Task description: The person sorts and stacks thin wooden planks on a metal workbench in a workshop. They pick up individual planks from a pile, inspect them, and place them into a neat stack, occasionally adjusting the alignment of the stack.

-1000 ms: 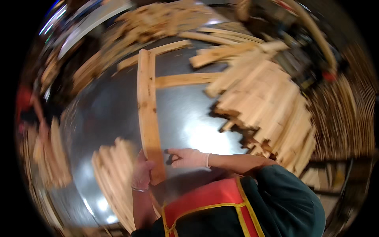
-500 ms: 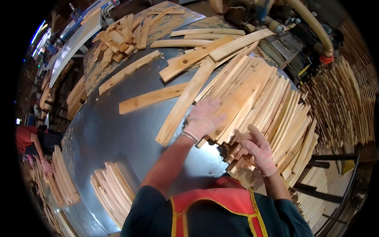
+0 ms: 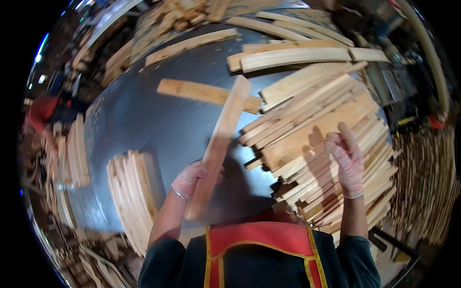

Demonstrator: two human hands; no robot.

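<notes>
My left hand (image 3: 192,177), in a pale knitted glove, is closed around a wooden board (image 3: 222,139). The board is tilted, its far end raised over the metal tabletop (image 3: 158,125). My right hand (image 3: 348,165), gloved the same way, hovers over a broad stack of wooden boards (image 3: 317,129) and casts a shadow on it. Its fingers are apart and nothing is in them. Past the held board, another loose plank (image 3: 201,92) lies flat, partly hidden behind it. To the left stands a smaller row of boards (image 3: 132,192).
Several longer planks (image 3: 297,60) lie across the far side of the table. Offcuts (image 3: 182,14) are heaped at the far left. A co-worker in red (image 3: 43,115) stands by another row of boards. A ribbed hose (image 3: 432,62) hangs beside a large wood stack (image 3: 422,187) at right.
My left hand has taken hold of a board and carried it left, off the stack. My right hand has risen away from the near edge of the stack. The view has shifted.
</notes>
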